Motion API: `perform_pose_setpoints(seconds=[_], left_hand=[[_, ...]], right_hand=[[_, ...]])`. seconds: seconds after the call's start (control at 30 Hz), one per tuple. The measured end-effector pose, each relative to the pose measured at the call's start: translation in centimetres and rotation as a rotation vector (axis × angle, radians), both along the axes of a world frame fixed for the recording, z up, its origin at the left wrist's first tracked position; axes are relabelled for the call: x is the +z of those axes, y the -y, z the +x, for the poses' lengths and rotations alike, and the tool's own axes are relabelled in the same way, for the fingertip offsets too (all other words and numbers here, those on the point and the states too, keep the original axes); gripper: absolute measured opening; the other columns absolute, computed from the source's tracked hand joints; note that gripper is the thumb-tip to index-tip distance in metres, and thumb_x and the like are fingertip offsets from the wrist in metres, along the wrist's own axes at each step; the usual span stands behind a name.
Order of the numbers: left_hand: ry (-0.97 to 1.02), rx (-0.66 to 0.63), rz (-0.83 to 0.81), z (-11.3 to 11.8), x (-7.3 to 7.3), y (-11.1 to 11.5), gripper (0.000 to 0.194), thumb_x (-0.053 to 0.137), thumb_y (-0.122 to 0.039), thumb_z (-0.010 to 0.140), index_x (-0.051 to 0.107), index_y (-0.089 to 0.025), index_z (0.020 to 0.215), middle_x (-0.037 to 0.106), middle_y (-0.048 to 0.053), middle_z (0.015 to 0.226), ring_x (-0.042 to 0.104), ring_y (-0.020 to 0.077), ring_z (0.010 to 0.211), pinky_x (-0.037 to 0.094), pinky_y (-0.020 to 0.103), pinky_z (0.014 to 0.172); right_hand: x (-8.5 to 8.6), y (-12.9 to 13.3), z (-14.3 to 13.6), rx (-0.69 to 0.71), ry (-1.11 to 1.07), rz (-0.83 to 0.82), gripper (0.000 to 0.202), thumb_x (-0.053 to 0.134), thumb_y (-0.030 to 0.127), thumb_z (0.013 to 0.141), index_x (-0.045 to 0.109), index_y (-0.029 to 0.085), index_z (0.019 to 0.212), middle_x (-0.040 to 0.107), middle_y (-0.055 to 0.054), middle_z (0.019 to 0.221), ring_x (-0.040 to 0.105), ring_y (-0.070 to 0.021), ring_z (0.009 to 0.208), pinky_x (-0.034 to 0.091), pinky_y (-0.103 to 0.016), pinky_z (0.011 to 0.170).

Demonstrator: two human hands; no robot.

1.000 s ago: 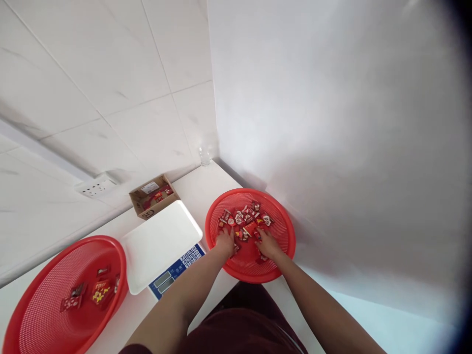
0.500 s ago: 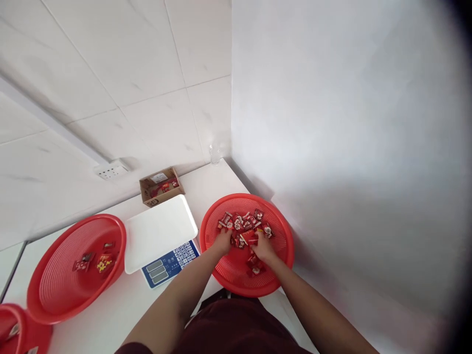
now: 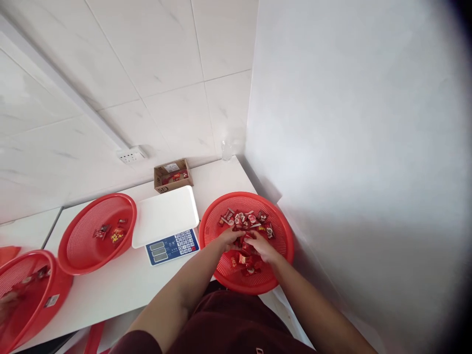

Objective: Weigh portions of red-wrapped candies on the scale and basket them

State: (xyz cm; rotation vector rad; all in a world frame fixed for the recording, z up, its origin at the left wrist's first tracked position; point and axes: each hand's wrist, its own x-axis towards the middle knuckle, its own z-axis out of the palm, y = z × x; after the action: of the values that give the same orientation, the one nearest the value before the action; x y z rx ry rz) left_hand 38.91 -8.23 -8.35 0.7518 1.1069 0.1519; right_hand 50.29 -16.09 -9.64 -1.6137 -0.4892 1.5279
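Observation:
A red plastic basket [image 3: 285, 236] holds several small red-wrapped candies [image 3: 251, 218]. Both my hands are inside it, close together over the pile. My left hand [image 3: 229, 240] curls around red-wrapped candies from the left side. From the right, the fingers of my right hand [image 3: 260, 247] are bent around a red packet [image 3: 247, 244] between the two hands. Parts of the fingertips are hidden by the wrappers. Below the hands, more red packets [image 3: 243, 259] lie on the basket floor, one showing a pale patch.
Left of the basket stands a scale [image 3: 172, 248] with a white tray [image 3: 165, 216]. Behind it is a cardboard box [image 3: 173, 185] of red packets. Farther left are a second red basket [image 3: 79, 241] and a third [image 3: 61, 285], where another person's blurred hand [image 3: 7, 305] shows. A clear bottle [image 3: 226, 150] stands in the corner.
My hands have drawn together and slightly toward me over the basket. More packets lie at its near side. The view has shifted left, showing more of the third basket and a person's hand.

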Motion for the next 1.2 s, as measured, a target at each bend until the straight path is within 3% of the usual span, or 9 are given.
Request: perform_pose_setpoints(seconds=[0.13,0.3,0.5,0.63,0.77,0.93,1.07,1.2], left_hand=[[0.034,-0.003,-0.146,-0.6,1.0,-0.3,0.032,0.074,-0.024,0.064,0.057,-0.016,0.09,0.059,-0.001,0.069,0.055,0.0101,0.057,0.049,0.023,0.055],[0.101,0.087,-0.209,-1.9,2.4,0.0,0.023,0.071,-0.017,0.069,0.057,-0.014,0.086,0.06,-0.001,0.072,0.059,0.0105,0.063,0.053,0.027,0.064],[0.157,0.203,-0.188,-4.2,3.9,-0.4,0.022,0.07,-0.018,0.072,0.057,-0.013,0.09,0.062,0.002,0.079,0.058,0.0084,0.059,0.053,0.022,0.057],[0.229,0.248,-0.168,-7.5,5.6,-1.1,0.022,0.067,-0.025,0.075,0.058,-0.013,0.092,0.063,0.003,0.078,0.056,0.0066,0.051,0.05,0.019,0.049],[0.322,0.289,-0.156,-13.4,7.5,-1.0,0.014,0.061,-0.011,0.076,0.059,-0.012,0.089,0.065,0.004,0.081,0.062,0.0092,0.061,0.054,0.021,0.059],[0.358,0.454,-0.199,-24.0,8.8,-0.5,0.015,0.054,-0.002,0.076,0.06,-0.011,0.086,0.067,0.005,0.08,0.065,0.0115,0.069,0.055,0.021,0.065],[0.298,0.583,-0.201,-33.0,8.7,-0.4,0.014,0.053,-0.001,0.078,0.06,-0.011,0.085,0.067,0.005,0.08,0.065,0.0109,0.067,0.055,0.022,0.065],[0.262,0.653,-0.201,-40.4,8.3,-0.1,0.016,0.052,0.0,0.078,0.059,-0.01,0.089,0.068,0.008,0.085,0.066,0.0136,0.071,0.056,0.024,0.067]], right_hand=[[1.0,0.3,0.7,-0.042,-0.169,0.02,0.026,0.057,0.02,0.07,0.052,0.024,0.095,0.067,0.002,0.081,0.066,-0.0147,0.07,0.054,-0.029,0.06],[1.6,0.9,1.1,-0.244,-0.424,0.045,0.03,0.064,0.013,0.062,0.053,0.023,0.088,0.067,0.004,0.071,0.065,-0.0128,0.06,0.053,-0.025,0.058],[1.5,1.4,0.6,-0.422,-0.473,0.052,0.034,0.064,0.007,0.058,0.052,0.024,0.085,0.068,0.005,0.068,0.065,-0.013,0.059,0.054,-0.025,0.058],[2.4,1.4,-0.4,-0.524,-0.455,0.043,0.036,0.064,0.006,0.058,0.052,0.025,0.086,0.067,0.006,0.067,0.065,-0.0125,0.058,0.055,-0.024,0.056],[4.9,0.3,-3.9,-0.495,-0.462,0.124,0.036,0.066,0.009,0.059,0.052,0.027,0.088,0.068,0.006,0.072,0.066,-0.0123,0.061,0.055,-0.024,0.058],[7.8,-4.1,-12.9,-0.369,-0.399,0.185,0.034,0.066,0.01,0.059,0.054,0.024,0.088,0.067,0.004,0.069,0.064,-0.0122,0.06,0.054,-0.024,0.057],[7.7,-9.0,-20.8,-0.327,-0.342,0.203,0.03,0.067,0.009,0.058,0.055,0.021,0.083,0.066,0.002,0.064,0.063,-0.0137,0.058,0.053,-0.025,0.055],[6.8,-12.7,-26.1,-0.429,-0.307,0.197,0.027,0.067,0.011,0.062,0.052,0.022,0.081,0.061,0.006,0.06,0.059,-0.0089,0.052,0.049,-0.019,0.049]])
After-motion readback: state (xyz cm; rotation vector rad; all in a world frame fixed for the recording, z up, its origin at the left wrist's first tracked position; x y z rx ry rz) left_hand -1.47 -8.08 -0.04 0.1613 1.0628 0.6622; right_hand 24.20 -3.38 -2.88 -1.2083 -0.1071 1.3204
